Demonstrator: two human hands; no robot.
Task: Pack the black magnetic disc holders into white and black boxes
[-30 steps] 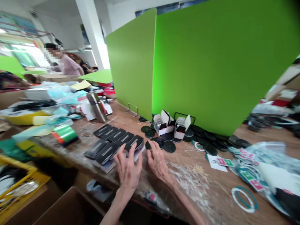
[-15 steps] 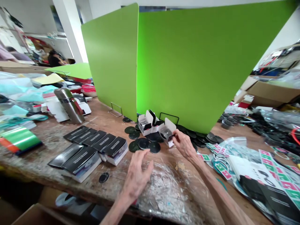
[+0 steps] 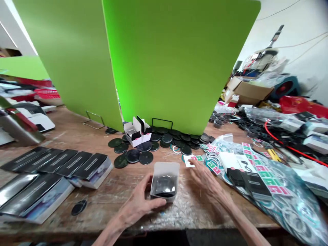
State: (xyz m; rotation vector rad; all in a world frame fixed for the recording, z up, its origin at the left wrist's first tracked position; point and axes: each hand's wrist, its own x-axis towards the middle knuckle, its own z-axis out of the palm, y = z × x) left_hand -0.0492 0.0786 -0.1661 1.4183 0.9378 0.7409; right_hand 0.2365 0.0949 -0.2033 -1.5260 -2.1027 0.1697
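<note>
My left hand (image 3: 138, 201) is closed round the side of a small white box (image 3: 165, 168) near the table's front edge. The box's flap stands up, and a glossy dark content (image 3: 165, 186) shows inside. To the right, my right hand (image 3: 205, 177) has its fingers stretched out, slightly blurred, with the tips at a small white card (image 3: 189, 160) beside a pink and green sticker (image 3: 197, 158). Whether the fingertips press on the card is hard to make out. Two open white boxes (image 3: 137, 131) stand behind, among black discs (image 3: 133, 156).
Closed black-topped boxes (image 3: 93, 167) lie in rows at left, near a steel flask (image 3: 20, 124). A lone black disc (image 3: 79, 207) lies by the front edge. At right a plastic bag (image 3: 294, 191) carries stickers and black leaflets (image 3: 256, 186). A green partition (image 3: 166, 65) rises behind.
The view has turned right and down. The white box has come from the back of the table to the front, from my right hand to my left. My right hand has moved to the card.
</note>
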